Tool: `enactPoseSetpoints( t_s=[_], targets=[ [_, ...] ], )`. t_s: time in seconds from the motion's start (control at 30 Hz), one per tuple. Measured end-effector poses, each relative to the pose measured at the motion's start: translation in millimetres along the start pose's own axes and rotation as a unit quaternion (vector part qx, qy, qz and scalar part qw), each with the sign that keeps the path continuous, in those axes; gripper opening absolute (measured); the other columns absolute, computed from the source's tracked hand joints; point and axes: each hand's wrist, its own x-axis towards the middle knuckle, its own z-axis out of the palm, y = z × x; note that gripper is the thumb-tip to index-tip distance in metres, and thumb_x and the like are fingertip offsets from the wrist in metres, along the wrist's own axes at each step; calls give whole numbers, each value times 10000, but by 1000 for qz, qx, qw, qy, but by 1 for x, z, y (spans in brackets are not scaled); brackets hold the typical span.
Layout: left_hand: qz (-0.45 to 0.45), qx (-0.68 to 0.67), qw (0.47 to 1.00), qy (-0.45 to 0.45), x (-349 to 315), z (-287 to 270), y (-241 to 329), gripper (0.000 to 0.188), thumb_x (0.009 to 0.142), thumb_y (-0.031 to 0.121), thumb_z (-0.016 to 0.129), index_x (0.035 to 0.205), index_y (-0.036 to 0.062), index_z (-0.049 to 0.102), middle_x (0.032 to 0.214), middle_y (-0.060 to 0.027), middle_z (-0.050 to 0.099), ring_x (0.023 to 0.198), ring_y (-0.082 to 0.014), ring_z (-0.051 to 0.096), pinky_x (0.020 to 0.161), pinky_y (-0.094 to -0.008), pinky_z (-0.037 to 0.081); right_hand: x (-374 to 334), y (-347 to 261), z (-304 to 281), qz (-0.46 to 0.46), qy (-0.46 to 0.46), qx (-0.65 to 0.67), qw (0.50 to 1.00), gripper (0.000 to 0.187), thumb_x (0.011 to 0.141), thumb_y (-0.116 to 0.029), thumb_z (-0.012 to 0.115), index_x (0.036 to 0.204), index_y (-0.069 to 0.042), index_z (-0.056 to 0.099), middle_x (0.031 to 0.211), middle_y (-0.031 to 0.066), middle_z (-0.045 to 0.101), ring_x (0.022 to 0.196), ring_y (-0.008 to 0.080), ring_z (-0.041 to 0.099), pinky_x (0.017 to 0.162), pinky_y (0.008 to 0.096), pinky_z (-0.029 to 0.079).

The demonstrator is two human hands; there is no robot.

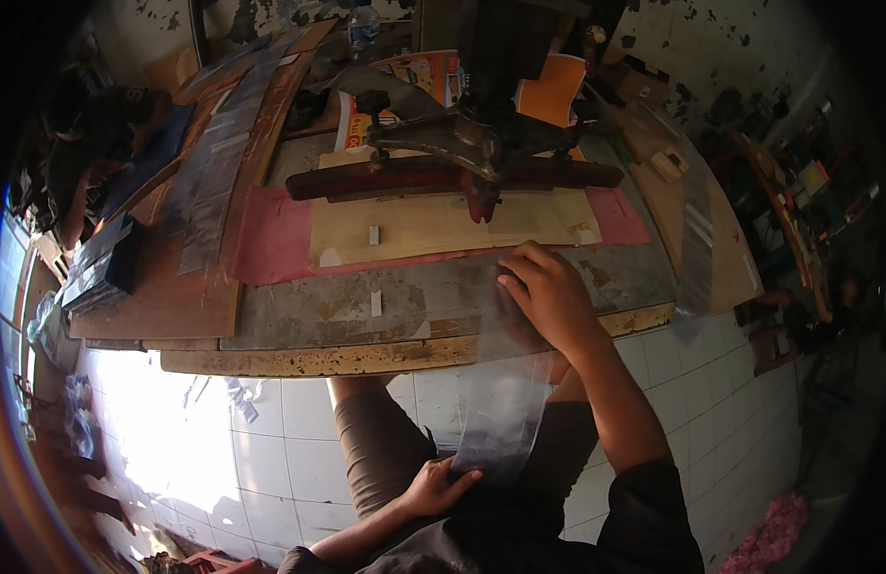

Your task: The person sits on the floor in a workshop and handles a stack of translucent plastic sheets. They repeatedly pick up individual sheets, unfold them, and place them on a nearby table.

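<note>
A long strip of clear plastic (pixel 505 407) hangs between my hands, from above the table's front edge down to my lap. My right hand (pixel 550 297) is closed over its upper end, fingers bent, just short of the press bed. Down at my lap, my left hand (pixel 437 490) grips the lower end with the thumb on top. Ahead of my right hand lies a pale yellow board (pixel 433 227) on a pink sheet (pixel 271 234). Over the board's far part stretches the dark red bar (pixel 404 178) of a press. Two small whitish pieces sit at the board and the bed.
More clear plastic strips (pixel 223 153) lie on a brown board at left, near a dark blue box (pixel 103 268). A person (pixel 84 143) sits beyond it. At right, a small wooden block (pixel 668 164) and clear strips (pixel 696 234) rest on another board. Orange printed sheets (pixel 550 89) lie behind the press.
</note>
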Motion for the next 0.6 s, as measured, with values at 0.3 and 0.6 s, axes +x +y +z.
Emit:
enactPoseSetpoints(
  t_s=[0.3, 0.6],
  targets=[
    [-10, -1, 1000, -6, 0, -1, -2, 355, 977, 318, 705, 1111, -10, 687, 971, -184, 759, 912, -334, 752, 805, -396, 573, 7, -4, -6, 16, -28, 9, 999, 112, 917, -113, 712, 959, -9, 715, 991, 93, 649, 957, 298, 648, 880, 411, 537],
    [-19, 12, 1000, -14, 0, -2, -3, 360, 976, 313, 707, 1118, -16, 684, 964, -191, 758, 912, -346, 751, 798, -396, 573, 4, -2, -2, 26, -21, 16, 999, 144, 911, -119, 722, 1008, -12, 724, 1010, 89, 656, 952, 300, 651, 870, 411, 535]
  ],
)
